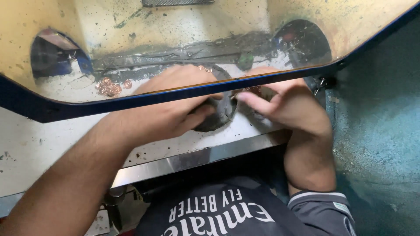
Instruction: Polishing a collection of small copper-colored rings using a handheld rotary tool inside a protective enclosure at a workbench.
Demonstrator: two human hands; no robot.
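Both hands reach under a slanted clear guard. Left hand (175,109) lies curled over the dark round fixture (217,117) set in the desk (39,144), thumb and fingers pressed to its rim, seemingly to steady it. Right hand (284,102) meets it from the other side, fingers bent together at the fixture's edge; whether they pinch a small coppery piece there I cannot tell.

Fixture sits at desk centre, just behind the steel front edge (197,159).

Behind, left: a small heap of copper discs (111,86), well within reach. The blue-framed guard (144,98) crosses above both wrists and blurs the view of the fingertips. Dark round ports (302,41) flank the stained yellow back wall (175,24).
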